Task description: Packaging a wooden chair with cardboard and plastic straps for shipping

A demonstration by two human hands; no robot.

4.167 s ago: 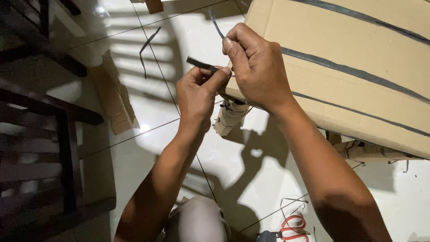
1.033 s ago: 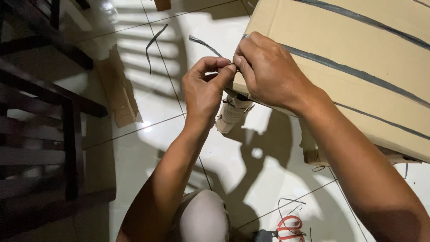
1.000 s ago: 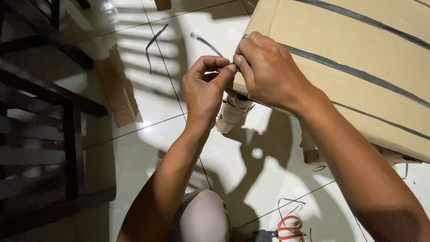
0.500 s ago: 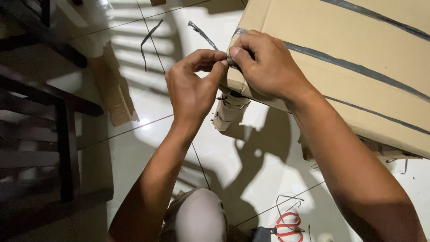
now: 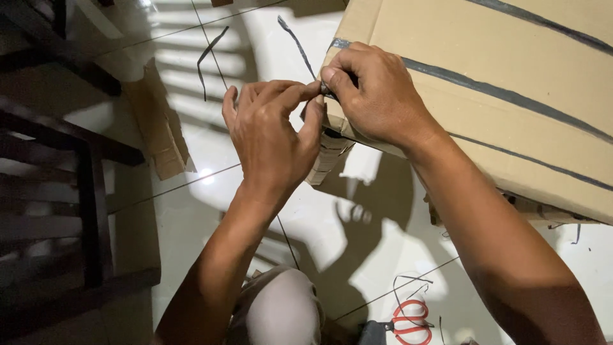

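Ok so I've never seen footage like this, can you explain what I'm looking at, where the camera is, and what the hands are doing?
The camera sits on a person's head and looks down at their own two bare hands; there is no machine. The left hand and the right hand meet at the corner of a large cardboard box that has dark straps running across it. Both hands pinch a strap end at that corner, and its loose tail sticks up beyond the fingers. Below is a shiny white tiled floor. On it lie a scrap of cardboard, a cut piece of strap and red-handled scissors. Dark wooden furniture stands at the left. The person's knee shows at the bottom.
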